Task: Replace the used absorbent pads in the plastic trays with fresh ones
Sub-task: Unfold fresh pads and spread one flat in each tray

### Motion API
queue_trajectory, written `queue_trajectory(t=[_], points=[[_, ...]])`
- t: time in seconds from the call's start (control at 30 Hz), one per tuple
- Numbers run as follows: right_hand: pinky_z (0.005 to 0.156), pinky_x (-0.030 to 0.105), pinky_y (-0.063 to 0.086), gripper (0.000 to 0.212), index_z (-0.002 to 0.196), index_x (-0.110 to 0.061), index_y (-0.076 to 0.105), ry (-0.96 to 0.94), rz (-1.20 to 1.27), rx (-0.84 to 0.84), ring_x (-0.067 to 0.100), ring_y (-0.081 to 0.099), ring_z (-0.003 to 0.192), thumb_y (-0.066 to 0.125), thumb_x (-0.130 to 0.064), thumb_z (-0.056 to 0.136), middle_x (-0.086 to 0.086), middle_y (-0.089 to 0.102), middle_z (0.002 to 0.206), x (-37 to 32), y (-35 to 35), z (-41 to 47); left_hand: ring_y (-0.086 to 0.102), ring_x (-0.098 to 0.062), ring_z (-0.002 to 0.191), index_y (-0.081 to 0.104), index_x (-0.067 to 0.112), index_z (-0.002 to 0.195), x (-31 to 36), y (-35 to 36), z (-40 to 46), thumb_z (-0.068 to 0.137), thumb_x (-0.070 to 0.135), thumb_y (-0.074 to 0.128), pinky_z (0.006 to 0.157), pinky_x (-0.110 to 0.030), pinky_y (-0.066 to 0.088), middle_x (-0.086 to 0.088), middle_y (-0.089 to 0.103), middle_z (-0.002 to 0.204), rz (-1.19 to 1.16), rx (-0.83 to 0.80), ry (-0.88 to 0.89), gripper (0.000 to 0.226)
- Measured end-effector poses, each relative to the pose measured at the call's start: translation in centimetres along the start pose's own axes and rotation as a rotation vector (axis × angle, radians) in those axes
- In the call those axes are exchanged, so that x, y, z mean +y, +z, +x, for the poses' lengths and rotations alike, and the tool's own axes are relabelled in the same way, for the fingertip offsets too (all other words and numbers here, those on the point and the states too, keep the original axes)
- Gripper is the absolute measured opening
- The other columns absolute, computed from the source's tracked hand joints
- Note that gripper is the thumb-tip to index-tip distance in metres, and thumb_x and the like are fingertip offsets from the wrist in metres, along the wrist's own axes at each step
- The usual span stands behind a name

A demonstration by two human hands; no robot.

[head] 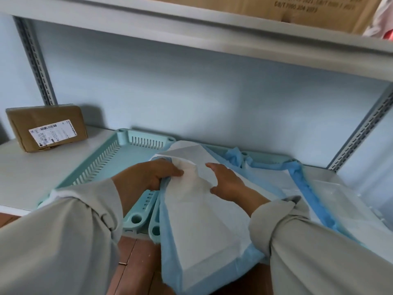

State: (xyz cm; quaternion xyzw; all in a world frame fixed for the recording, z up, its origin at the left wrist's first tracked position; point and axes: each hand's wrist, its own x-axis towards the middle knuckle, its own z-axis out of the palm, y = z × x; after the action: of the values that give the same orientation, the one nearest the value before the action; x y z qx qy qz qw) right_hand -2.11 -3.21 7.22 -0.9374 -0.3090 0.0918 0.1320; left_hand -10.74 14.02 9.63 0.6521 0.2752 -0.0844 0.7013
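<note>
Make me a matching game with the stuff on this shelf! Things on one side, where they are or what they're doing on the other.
Things:
1. cardboard box
2. left tray
3. folded pad
4. left hand

Clues:
A. gripping the pad's edge
B. hanging over the shelf's front edge
C. far left, by the wall
D. teal, no pad inside

Pairs: 1-C, 2-D, 3-B, 4-A

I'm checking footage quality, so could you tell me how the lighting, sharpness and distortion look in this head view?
Head view: soft, even light, with a faint shadow behind the cardboard parcel; wide-angle bending curves the upper shelf and tilts the slotted uprights; the upper box's print is blurred; both hands, left hand and right hand, and the pad are reasonably sharp.
</note>
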Motion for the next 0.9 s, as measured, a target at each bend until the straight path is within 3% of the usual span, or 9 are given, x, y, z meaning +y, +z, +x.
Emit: queue_trajectory(t=[0.1,0.17,0.23,0.4,0.5,0.6,0.67,0.77,0.9], points=[[0.101,0.032,0.041,0.044,0.128,-0.027,0.052,-0.027,-0.073,-0.064,0.02,0.049,0.121,0.067,-0.029,0.087,-0.003,0.048,0.138,-0.2,0.7,0.5,0.062,-0.026,0.078,0.06,0.0,0.091,0.2,-0.7,-0.2,0.092,0.0,0.054,0.088,-0.044,0.049,-0.012,0.071,0.071,0.06,-0.038,-0.033,0.006],[0.092,0.029,0.046,0.033,0.119,-0.023,0.059,-0.018,-0.089,-0.048,0.019,0.056,0.109,0.062,-0.035,0.088,-0.002,0.058,0.125,-0.3,1.4,0.6,0.063,-0.028,0.081,0.06,-0.002,0.104,0.2,-1.1,-0.2,0.091,0.001,0.057,0.092,-0.047,0.049,-0.015,0.07,0.081,0.095,-0.036,-0.032,0.014],[0.081,0.031,0.048,0.025,0.105,-0.021,0.06,-0.005,-0.086,0.055,0.019,0.059,0.096,0.059,-0.037,0.087,0.0,0.063,0.109,-0.5,1.3,0.7,0.063,-0.031,0.087,0.057,-0.003,0.117,0.2,-1.6,0.2,0.089,0.003,0.061,0.095,-0.048,0.048,-0.017,0.066,0.092,0.105,0.019,-0.019,0.029],[0.066,0.028,0.04,0.018,0.09,-0.017,0.054,0.077,-0.018,0.369,0.018,0.053,0.077,0.057,-0.034,0.084,-0.003,0.056,0.08,-1.3,-0.7,0.5,0.059,-0.024,0.098,0.06,0.003,0.105,0.4,-3.0,1.3,0.079,0.02,0.075,0.081,-0.033,0.051,-0.013,0.064,0.101,0.472,0.342,0.182,0.034],[0.077,0.034,0.052,0.021,0.099,-0.015,0.056,0.005,0.014,0.131,0.023,0.062,0.085,0.06,-0.032,0.086,0.005,0.064,0.095,-2.6,-0.2,0.3,0.055,-0.023,0.084,0.057,0.001,0.11,0.5,-3.8,1.8,0.078,0.03,0.076,0.072,-0.028,0.043,-0.014,0.063,0.104,0.64,0.516,0.205,0.047],[0.085,0.033,0.055,0.036,0.12,-0.017,0.052,0.047,0.437,-0.419,0.021,0.066,0.094,0.066,-0.028,0.088,0.012,0.065,0.113,-3.8,1.3,-0.3,0.058,-0.023,0.071,0.045,0.005,0.125,-0.3,-3.3,2.2,0.08,0.022,0.073,0.056,-0.025,0.05,-0.016,0.059,0.111,0.391,0.471,0.15,0.055],[0.085,0.029,0.052,0.041,0.129,-0.018,0.051,0.084,0.451,-0.633,0.016,0.063,0.099,0.063,-0.024,0.09,0.01,0.062,0.122,-3.4,2.3,-0.4,0.062,-0.034,0.094,0.022,0.015,0.144,-1.1,-2.2,2.6,0.082,0.016,0.072,0.077,-0.038,0.056,-0.021,0.045,0.136,0.191,0.479,0.127,0.08],[0.079,0.027,0.047,0.032,0.124,-0.014,0.058,0.115,0.352,-0.465,0.016,0.062,0.097,0.055,-0.014,0.092,0.01,0.063,0.119,-1.4,3.4,0.4,0.022,-0.037,0.142,-0.013,0.02,0.15,-2.4,-0.3,2.9,0.086,0.019,0.064,0.11,-0.044,0.032,-0.016,-0.006,0.158,0.625,0.69,0.245,0.1],[0.096,0.03,0.044,0.037,0.128,-0.008,0.055,0.274,0.32,-0.082,0.026,0.055,0.116,0.05,-0.008,0.091,0.013,0.057,0.126,2.2,2.9,1.4,0.009,-0.022,0.147,0.022,0.026,0.149,-3.0,1.8,4.1,0.089,0.015,0.054,0.118,-0.038,0.02,-0.004,0.006,0.159,1.075,0.512,0.545,0.069]])
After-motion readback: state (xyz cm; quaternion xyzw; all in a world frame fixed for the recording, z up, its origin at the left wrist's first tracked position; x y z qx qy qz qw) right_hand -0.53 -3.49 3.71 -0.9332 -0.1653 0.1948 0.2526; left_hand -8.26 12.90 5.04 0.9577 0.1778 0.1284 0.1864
